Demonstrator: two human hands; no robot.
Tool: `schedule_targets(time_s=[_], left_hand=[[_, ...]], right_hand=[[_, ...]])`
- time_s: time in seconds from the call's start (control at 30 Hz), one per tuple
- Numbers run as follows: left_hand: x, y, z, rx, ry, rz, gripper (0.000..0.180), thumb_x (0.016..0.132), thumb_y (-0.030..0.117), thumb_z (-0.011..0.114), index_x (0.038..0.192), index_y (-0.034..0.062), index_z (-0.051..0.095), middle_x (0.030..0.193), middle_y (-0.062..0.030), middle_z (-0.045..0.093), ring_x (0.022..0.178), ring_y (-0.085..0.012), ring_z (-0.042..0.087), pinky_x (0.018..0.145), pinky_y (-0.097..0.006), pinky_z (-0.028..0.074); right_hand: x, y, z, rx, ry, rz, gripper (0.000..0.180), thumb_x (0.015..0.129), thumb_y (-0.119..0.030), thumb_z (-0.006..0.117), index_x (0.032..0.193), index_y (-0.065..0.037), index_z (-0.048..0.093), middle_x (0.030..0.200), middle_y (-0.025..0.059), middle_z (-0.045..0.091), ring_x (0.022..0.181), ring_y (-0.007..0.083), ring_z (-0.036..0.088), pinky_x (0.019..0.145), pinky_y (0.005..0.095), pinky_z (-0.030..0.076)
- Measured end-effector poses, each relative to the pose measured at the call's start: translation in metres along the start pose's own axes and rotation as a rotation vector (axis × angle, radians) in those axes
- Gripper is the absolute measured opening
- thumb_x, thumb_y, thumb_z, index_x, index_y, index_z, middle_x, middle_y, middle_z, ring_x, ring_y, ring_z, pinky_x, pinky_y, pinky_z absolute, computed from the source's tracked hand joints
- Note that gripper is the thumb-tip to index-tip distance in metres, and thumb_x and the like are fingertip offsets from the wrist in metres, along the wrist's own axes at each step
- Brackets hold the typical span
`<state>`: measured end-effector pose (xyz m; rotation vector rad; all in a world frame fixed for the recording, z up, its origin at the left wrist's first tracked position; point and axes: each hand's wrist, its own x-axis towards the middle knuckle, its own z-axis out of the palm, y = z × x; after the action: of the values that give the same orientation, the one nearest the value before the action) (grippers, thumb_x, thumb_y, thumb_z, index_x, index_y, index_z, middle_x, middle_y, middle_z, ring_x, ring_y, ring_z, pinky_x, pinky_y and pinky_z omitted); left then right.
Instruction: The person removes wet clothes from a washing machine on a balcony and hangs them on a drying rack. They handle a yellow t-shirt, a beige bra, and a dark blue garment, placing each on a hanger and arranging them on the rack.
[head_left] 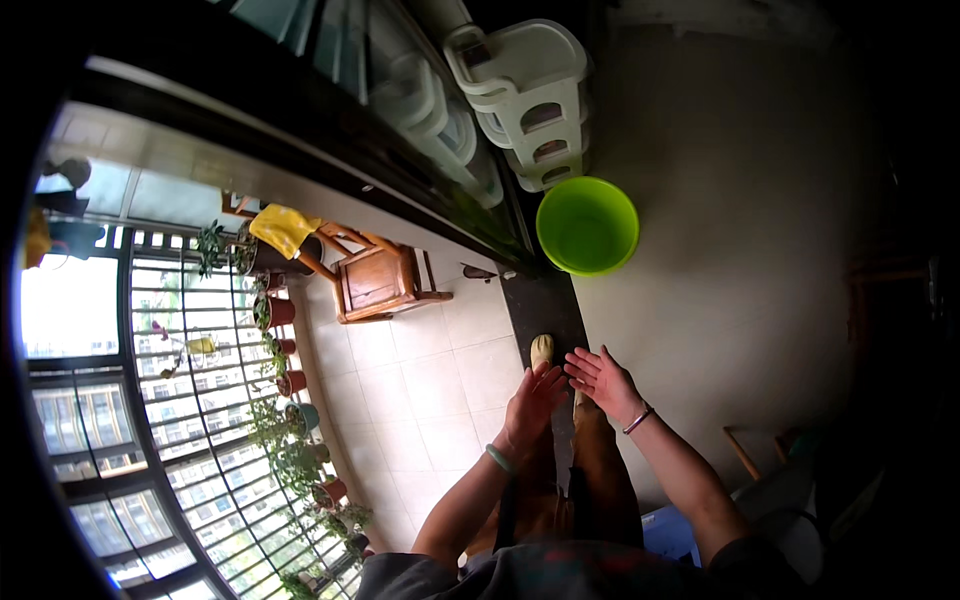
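Both my hands are held out in front of my body, above the dark door sill [545,305]. My left hand [535,402], with a pale green bangle at its wrist, has its fingers apart and holds nothing. Close beside it, my right hand [605,383] is stretched out with the palm showing and a thin bracelet at the wrist; it is empty too. The fingertips of the two hands lie near each other without touching. Beyond them a bright green bucket [588,228] stands on the floor, with nothing visible inside.
White stacked plastic shelves [540,110] stand behind the bucket, against a dark-framed glass sliding door [300,120]. To the left, a wooden chair [375,280] with a yellow cloth [284,230] is on the tiled balcony. Several potted plants [292,383] line the barred window. A blue object [670,535] lies low right.
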<state>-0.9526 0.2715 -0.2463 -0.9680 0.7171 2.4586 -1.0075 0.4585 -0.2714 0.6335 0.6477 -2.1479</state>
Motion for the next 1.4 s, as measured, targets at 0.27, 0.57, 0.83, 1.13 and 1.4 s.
schedule_targets(time_s=[0.27,0.57,0.83,1.13,1.4], left_hand=[[-0.143,0.010,-0.017,-0.282,0.090,0.242,0.048,0.103,0.037,0.040,0.143,0.0112,0.039,0.143,-0.0117,0.047,0.131,-0.0267,0.046,0.107,-0.042,0.039],[-0.296,-0.014,-0.065,-0.654,0.111,0.680,0.046,0.104,0.031,0.038,0.145,0.0095,0.036,0.147,-0.0139,0.042,0.133,-0.0299,0.043,0.109,-0.042,0.038],[-0.392,-0.086,-0.133,-0.882,0.195,0.968,0.045,0.104,0.029,0.038,0.145,0.0101,0.037,0.145,-0.0126,0.045,0.132,-0.0272,0.045,0.108,-0.040,0.039],[-0.466,-0.130,-0.192,-1.148,0.368,1.335,0.028,0.103,0.027,0.045,0.124,0.0109,0.052,0.132,-0.0086,0.056,0.124,-0.0250,0.052,0.105,-0.040,0.045],[-0.509,-0.071,-0.230,-1.230,0.168,1.530,0.041,0.101,0.038,0.046,0.074,0.0107,0.060,0.105,-0.0083,0.069,0.113,-0.0261,0.059,0.102,-0.041,0.046]], right_hand=[[-0.045,0.054,0.096,-0.188,-0.162,0.262,0.055,0.101,-0.048,0.039,0.136,-0.007,0.046,0.139,0.0112,0.051,0.123,0.0236,0.053,0.104,0.0410,0.042],[-0.062,0.133,0.229,-0.524,-0.315,0.492,0.053,0.102,-0.045,0.038,0.135,-0.005,0.046,0.137,0.0115,0.052,0.124,0.0253,0.052,0.104,0.0404,0.042],[-0.112,0.277,0.259,-0.686,-0.434,0.737,0.054,0.103,-0.045,0.034,0.135,-0.004,0.047,0.139,0.0120,0.051,0.128,0.0265,0.049,0.105,0.0421,0.039],[-0.155,0.415,0.290,-0.855,-0.576,1.173,0.051,0.104,-0.044,0.030,0.128,-0.003,0.050,0.135,0.0153,0.053,0.124,0.0291,0.052,0.104,0.0452,0.043],[-0.137,0.506,0.375,-0.893,-0.719,1.215,0.027,0.101,-0.029,0.048,0.106,-0.006,0.062,0.105,0.0068,0.066,0.098,0.0194,0.063,0.087,0.0361,0.051]])
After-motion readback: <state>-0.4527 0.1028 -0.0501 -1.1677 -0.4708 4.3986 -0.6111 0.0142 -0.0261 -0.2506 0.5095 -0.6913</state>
